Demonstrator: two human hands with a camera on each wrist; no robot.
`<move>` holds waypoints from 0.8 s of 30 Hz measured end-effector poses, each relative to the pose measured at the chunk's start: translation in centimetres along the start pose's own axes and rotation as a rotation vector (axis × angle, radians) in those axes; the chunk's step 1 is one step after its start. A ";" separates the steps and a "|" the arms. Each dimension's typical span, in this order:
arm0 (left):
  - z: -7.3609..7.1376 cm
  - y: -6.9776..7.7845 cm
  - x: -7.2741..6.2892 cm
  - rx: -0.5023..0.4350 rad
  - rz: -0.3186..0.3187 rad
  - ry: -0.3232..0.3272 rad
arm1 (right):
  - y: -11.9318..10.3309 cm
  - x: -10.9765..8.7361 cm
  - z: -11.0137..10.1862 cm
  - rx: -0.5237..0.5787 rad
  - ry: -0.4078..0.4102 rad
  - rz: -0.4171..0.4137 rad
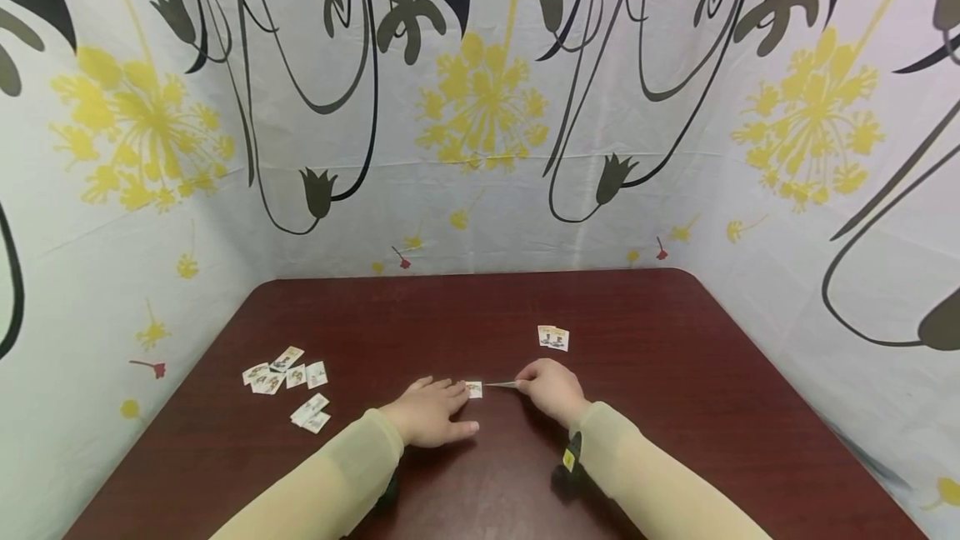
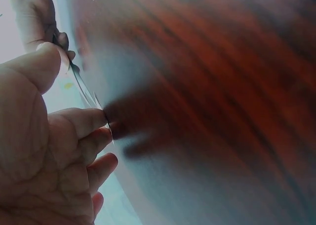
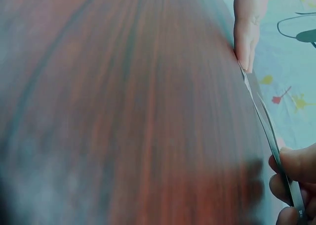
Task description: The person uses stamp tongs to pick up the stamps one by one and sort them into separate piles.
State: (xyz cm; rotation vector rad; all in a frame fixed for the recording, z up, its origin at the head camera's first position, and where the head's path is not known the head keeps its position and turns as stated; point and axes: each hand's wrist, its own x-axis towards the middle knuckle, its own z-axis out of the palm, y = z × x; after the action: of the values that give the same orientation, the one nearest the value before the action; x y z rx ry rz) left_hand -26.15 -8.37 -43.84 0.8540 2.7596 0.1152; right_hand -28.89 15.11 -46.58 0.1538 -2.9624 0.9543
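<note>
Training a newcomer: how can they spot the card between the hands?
On the dark red table, find the left hand near the middle. A small white card lies partly under its fingers, with tweezers in the right hand pointing at it. Unlike the other cards, it has fingers on it.

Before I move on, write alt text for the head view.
A person's left hand touches a small white printed card while their right hand holds silver metal tweezers beside it, at a reddish-brown table. Similar cards lie at left and beyond the right hand.
</note>
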 end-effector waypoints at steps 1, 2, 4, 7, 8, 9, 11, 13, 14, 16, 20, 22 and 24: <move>0.0 0.0 0.0 -0.001 0.001 0.003 | -0.1 0.0 0.0 0.007 -0.003 0.000; 0.0 0.0 0.0 -0.002 0.002 0.005 | -0.1 0.1 0.1 0.020 -0.008 0.002; 0.0 -0.1 0.0 -0.003 0.003 0.007 | -0.2 0.2 0.2 0.042 -0.015 0.006; 0.1 -0.1 0.0 -0.001 0.006 0.008 | -0.3 0.3 0.5 0.071 -0.018 0.016; 0.1 -0.1 0.0 -0.001 0.006 0.007 | -0.3 0.4 0.6 0.078 -0.017 0.020; 0.1 -0.1 0.0 -0.001 0.006 0.006 | -0.2 0.4 0.7 0.079 -0.012 0.021; 0.2 -0.1 0.1 0.004 0.008 0.007 | -0.2 0.6 0.9 0.081 -0.005 0.023; 0.2 -0.1 0.0 0.003 0.008 0.009 | -0.1 0.7 1.1 0.080 0.003 0.031; 0.2 -0.1 0.0 0.002 0.008 0.009 | -0.1 0.7 1.1 0.079 0.006 0.037; 0.1 0.0 0.0 -0.001 0.008 0.008 | -0.1 0.7 1.2 0.075 0.010 0.044; 0.1 0.0 -0.1 -0.010 0.002 0.005 | -0.2 0.5 1.0 0.072 0.010 0.055; 0.2 0.1 -0.1 -0.012 0.003 0.007 | -0.2 0.3 1.0 0.072 0.009 0.061; 0.2 0.1 -0.1 -0.015 0.007 0.012 | -0.1 0.2 0.9 0.076 0.005 0.065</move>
State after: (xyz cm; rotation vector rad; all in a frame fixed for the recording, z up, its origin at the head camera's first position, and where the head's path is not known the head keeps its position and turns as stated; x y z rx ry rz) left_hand -26.01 -8.34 -43.99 0.8620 2.7632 0.1426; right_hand -29.08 14.46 -47.24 0.0560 -2.9449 1.0733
